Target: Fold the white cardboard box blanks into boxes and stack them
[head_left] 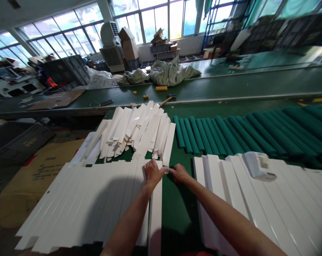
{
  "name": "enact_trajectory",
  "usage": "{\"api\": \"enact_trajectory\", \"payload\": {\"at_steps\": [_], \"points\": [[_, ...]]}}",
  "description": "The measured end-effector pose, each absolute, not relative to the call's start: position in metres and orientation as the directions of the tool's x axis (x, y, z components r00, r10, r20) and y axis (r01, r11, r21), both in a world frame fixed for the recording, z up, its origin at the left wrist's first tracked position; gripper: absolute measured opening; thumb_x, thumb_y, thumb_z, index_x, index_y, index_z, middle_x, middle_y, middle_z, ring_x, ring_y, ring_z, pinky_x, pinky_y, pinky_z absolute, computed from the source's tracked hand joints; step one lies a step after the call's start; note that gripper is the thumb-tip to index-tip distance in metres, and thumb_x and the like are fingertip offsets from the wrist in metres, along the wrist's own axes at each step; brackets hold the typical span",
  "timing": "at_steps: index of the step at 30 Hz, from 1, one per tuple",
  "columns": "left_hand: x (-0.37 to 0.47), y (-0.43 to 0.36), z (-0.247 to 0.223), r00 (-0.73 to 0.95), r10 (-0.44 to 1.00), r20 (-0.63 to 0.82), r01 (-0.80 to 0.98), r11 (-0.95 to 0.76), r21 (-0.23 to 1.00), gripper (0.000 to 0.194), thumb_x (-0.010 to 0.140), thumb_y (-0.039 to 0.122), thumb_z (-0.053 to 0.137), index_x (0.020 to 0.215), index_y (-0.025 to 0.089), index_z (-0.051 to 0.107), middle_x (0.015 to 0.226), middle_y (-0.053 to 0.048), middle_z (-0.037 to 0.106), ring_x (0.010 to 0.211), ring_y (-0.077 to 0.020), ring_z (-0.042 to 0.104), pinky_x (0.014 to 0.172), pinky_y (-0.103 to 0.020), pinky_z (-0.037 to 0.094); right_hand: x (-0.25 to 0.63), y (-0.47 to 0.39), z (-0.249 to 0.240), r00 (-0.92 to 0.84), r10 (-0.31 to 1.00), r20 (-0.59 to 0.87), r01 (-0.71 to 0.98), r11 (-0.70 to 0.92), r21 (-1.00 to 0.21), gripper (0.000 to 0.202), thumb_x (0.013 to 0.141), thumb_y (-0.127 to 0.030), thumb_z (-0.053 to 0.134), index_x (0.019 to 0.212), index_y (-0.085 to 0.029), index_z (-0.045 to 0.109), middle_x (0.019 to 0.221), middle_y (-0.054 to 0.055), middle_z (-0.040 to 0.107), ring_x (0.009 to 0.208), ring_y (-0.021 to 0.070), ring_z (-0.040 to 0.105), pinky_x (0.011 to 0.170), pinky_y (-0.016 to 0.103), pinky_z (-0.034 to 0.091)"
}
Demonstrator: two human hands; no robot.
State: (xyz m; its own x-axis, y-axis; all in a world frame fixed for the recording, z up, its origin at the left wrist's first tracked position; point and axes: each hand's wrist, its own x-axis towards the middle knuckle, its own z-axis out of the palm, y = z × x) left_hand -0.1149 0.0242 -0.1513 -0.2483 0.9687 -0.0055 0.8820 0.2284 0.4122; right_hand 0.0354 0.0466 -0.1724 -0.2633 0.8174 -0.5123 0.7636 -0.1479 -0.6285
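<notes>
We have both hands at the far end of a long white carton (pixel 157 209), lying along the right edge of the carton row (pixel 97 195). Left hand (pixel 153 173) curls over that end, nearly closed on it; right hand (pixel 180 173), fingers tucked, seems to pinch the end flap (pixel 166 169). We judge the work partway: this end looks unsettled, and which cartons in row or right-side stack (pixel 296 199) are finished, we cannot tell. Room to move: green tabletop (pixel 178 217) between row and stack. Loose white cardboard pile (pixel 139 128) and green ribbed rolls (pixel 219 137) hem the far side.
</notes>
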Motion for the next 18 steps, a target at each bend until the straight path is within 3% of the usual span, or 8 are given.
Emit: {"api": "enact_trajectory", "payload": {"at_steps": [3, 7, 12, 15, 16, 18], "points": [[-0.121, 0.025, -0.157, -0.228, 0.971, 0.068, 0.916, 0.191, 0.354, 0.039, 0.074, 0.026, 0.065, 0.110, 0.010, 0.059, 0.108, -0.016, 0.065, 0.109, -0.0322, 0.057, 0.093, -0.044, 0.039, 0.009, 0.060, -0.174, -0.241, 0.835, -0.495, 0.765, -0.151, -0.627, 0.031, 0.086, -0.035, 0.059, 0.064, -0.014, 0.059, 0.058, 0.008, 0.067, 0.045, 0.0150, 0.061, 0.044, 0.021, 0.040], [-0.126, 0.029, -0.164, -0.145, 0.976, 0.163, 0.947, 0.089, 0.309, 0.032, 0.077, 0.017, 0.061, 0.109, 0.017, 0.062, 0.113, -0.011, 0.063, 0.108, -0.0280, 0.054, 0.092, -0.041, 0.040, 0.009, 0.065, -0.156, -0.185, 0.912, -0.367, 0.795, -0.081, -0.601, 0.032, 0.094, -0.020, 0.041, 0.074, -0.013, 0.064, 0.075, 0.011, 0.072, 0.067, 0.0156, 0.068, 0.057, 0.019, 0.042], [-0.128, 0.038, -0.154, -0.127, 0.958, 0.258, 0.951, 0.044, 0.305, 0.044, 0.081, 0.018, 0.060, 0.123, 0.011, 0.052, 0.119, -0.017, 0.058, 0.113, -0.0322, 0.053, 0.095, -0.048, 0.042, 0.080, 0.074, -0.093, -0.230, 0.955, -0.189, 0.855, 0.106, -0.507, 0.020, 0.090, -0.016, 0.045, 0.090, -0.012, 0.064, 0.093, 0.013, 0.070, 0.085, 0.0204, 0.064, 0.069, 0.025, 0.039], [-0.115, 0.049, -0.125, 0.116, 0.936, 0.333, 0.928, -0.222, 0.301, 0.082, 0.076, 0.037, 0.074, 0.142, 0.012, 0.033, 0.141, -0.019, 0.045, 0.131, -0.0328, 0.043, 0.107, -0.047, 0.038, 0.127, 0.077, -0.031, -0.420, 0.896, -0.145, 0.804, 0.294, -0.516, 0.012, 0.085, -0.018, 0.053, 0.076, -0.015, 0.060, 0.076, 0.005, 0.064, 0.070, 0.0143, 0.057, 0.065, 0.024, 0.035], [-0.107, 0.052, -0.113, 0.236, 0.900, 0.367, 0.890, -0.352, 0.290, 0.101, 0.070, 0.044, 0.079, 0.148, 0.013, 0.022, 0.148, -0.021, 0.039, 0.137, -0.0344, 0.037, 0.109, -0.049, 0.036, 0.138, 0.076, -0.008, -0.545, 0.826, -0.142, 0.741, 0.396, -0.542, 0.015, 0.085, -0.019, 0.053, 0.070, -0.016, 0.057, 0.068, 0.002, 0.059, 0.062, 0.0118, 0.052, 0.061, 0.023, 0.034], [-0.089, 0.056, -0.086, 0.447, 0.773, 0.451, 0.756, -0.595, 0.270, 0.130, 0.060, 0.055, 0.083, 0.152, 0.010, 0.003, 0.154, -0.026, 0.027, 0.143, -0.0393, 0.028, 0.112, -0.056, 0.033, 0.152, 0.073, 0.034, -0.696, 0.698, -0.169, 0.613, 0.454, -0.647, 0.020, 0.085, -0.022, 0.054, 0.066, -0.016, 0.051, 0.058, -0.003, 0.049, 0.052, 0.0080, 0.043, 0.053, 0.022, 0.031]]}}
